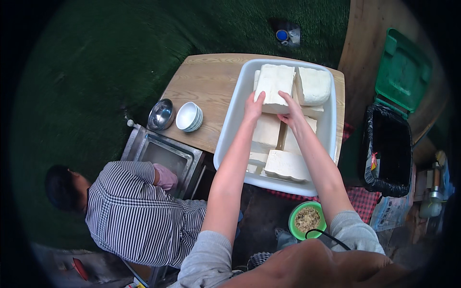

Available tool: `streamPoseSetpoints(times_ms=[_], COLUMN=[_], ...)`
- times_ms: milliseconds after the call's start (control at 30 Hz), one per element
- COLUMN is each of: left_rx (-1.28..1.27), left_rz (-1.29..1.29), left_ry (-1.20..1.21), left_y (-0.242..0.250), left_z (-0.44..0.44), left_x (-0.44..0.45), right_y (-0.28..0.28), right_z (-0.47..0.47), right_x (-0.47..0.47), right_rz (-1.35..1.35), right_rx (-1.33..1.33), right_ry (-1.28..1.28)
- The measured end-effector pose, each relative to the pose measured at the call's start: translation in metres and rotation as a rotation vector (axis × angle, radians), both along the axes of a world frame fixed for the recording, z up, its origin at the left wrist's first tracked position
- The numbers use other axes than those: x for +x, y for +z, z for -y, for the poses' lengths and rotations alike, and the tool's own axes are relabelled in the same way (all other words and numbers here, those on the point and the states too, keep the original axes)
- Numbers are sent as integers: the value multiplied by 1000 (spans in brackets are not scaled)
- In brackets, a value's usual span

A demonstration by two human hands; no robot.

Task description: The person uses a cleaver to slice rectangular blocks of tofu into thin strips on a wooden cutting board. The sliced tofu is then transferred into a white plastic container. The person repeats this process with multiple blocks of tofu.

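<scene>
Both of my hands grip one large white block of tofu (275,81) by its near end, over the far part of a white plastic tub (232,131). My left hand (254,106) is at its left corner, thumb on top. At the right corner, my right hand (291,109) has its thumb on top and its fingers partly hidden underneath. Another thick tofu block (314,86) lies to the right in the tub. Below my hands are more tofu slabs (266,129), and a smaller piece (287,165) rests near the front wall.
The tub stands on a wooden table (212,77) beside stacked bowls (189,116) and a metal bowl (161,114). A co-worker (140,212) in a striped top is at a metal sink (165,154) on the left. An open lidded bin (389,147) and a green basin (307,219) are at right.
</scene>
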State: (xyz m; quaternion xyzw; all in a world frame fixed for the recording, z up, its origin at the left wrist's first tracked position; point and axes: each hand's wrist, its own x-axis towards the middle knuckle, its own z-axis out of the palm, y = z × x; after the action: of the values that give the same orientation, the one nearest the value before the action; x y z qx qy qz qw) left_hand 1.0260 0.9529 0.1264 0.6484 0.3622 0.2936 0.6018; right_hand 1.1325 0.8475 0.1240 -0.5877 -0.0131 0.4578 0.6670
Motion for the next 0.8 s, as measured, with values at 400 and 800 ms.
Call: streamPoseSetpoints(times_ms=[400, 800], left_rx=[-24, 7], left_rz=[451, 607], left_ry=[80, 324], left_y=[70, 84], left_z=[172, 412], left_x=[-133, -383], right_y=[102, 98], right_z=[140, 320], right_x=[-100, -301], right_rz=[305, 214], right_rx=[187, 489], right_ry=[223, 868])
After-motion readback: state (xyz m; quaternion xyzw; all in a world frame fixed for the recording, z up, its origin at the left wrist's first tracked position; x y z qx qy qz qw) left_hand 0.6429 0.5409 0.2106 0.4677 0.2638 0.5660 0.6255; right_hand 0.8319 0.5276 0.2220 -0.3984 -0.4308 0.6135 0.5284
